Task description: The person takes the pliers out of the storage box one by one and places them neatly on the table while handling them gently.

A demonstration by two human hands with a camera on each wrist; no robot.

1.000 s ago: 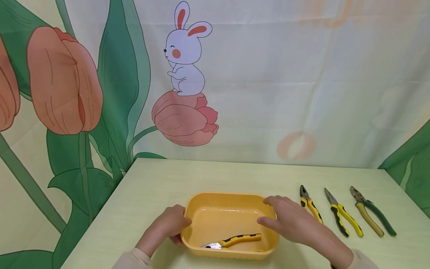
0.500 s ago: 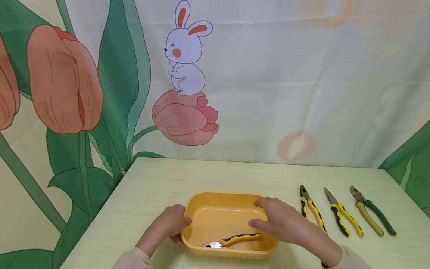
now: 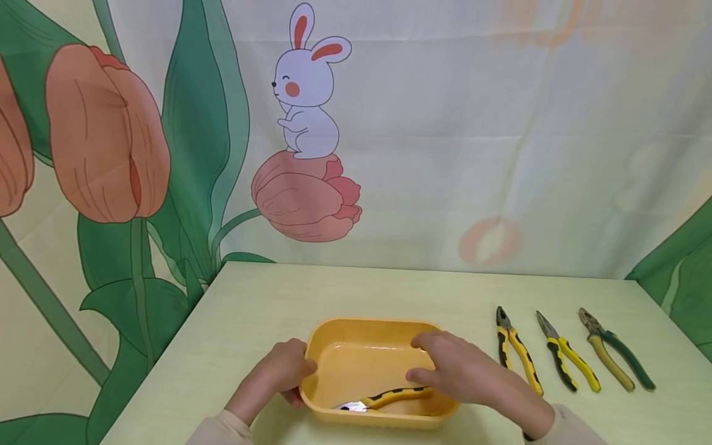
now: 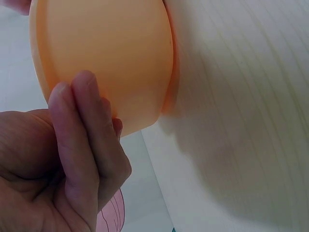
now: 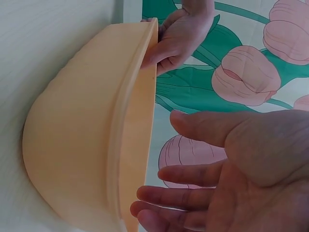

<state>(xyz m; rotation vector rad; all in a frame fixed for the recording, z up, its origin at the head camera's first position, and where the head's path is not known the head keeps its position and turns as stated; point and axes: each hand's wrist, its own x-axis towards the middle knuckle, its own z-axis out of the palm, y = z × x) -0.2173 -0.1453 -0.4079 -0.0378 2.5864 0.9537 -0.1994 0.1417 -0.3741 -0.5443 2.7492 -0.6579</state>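
Observation:
My left hand (image 3: 286, 366) grips the left end of a yellow plastic basin (image 3: 384, 421), thumb inside the rim and fingers outside. The left wrist view shows those fingers (image 4: 72, 125) bent against the outer wall (image 4: 111, 48). Over the basin's right end is my right hand (image 3: 458, 369), fingers spread and holding nothing. From the right wrist, its fingers (image 5: 186, 195) are straight, close by the basin's rim (image 5: 118, 130). Inside the basin, along the near wall, lie pliers (image 3: 389, 397) with yellow-and-black handles and silver jaws; my right hand covers part of the handle end.
On the table's right side, three pliers lie in a row: a yellow-and-black pair (image 3: 517, 352), long-nose pliers (image 3: 566, 352) with yellow-and-black handles, and a worn pair (image 3: 614, 349) with tan and green handles. A printed curtain (image 3: 423, 154) hangs behind the table (image 3: 267, 296).
My right hand has moved left, from the basin's right rim to farther over its inside, uncovering the nearest yellow-and-black pliers on the table. The left hand and basin have stayed put.

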